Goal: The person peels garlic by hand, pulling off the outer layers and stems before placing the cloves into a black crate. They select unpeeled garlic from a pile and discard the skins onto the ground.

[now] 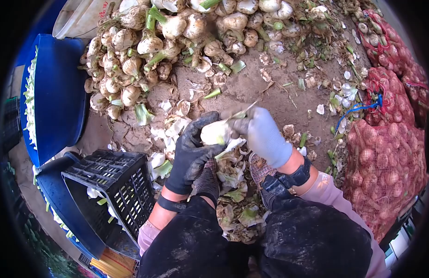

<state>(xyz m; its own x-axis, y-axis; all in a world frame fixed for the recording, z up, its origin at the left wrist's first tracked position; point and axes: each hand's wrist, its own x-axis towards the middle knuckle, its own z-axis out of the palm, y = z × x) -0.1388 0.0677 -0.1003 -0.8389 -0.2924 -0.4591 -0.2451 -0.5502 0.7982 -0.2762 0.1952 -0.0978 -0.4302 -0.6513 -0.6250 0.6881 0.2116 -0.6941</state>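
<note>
My left hand (196, 148), in a dark glove, is wrapped round a pale garlic bulb (213, 133) with a greenish tint. Against the bulb's right side, my right hand (261, 132), in a light grey glove with a dirty fingertip area, has its fingers closed on the peeling garlic skin (247, 110); the fingertips are slightly blurred. A loose white flap of skin (232, 147) hangs below the bulb. Under both hands, a heap of shed skins (233, 185) lies between my shoes.
Unpeeled garlic bulbs (131, 67) are piled ahead and to the left. Blue tubs (57, 92) with pale, green-tipped pieces and a tilted black crate (126, 185) stand left. Red mesh sacks (384, 171) of bulbs line the right. A white bucket (80, 18) sits at the upper left.
</note>
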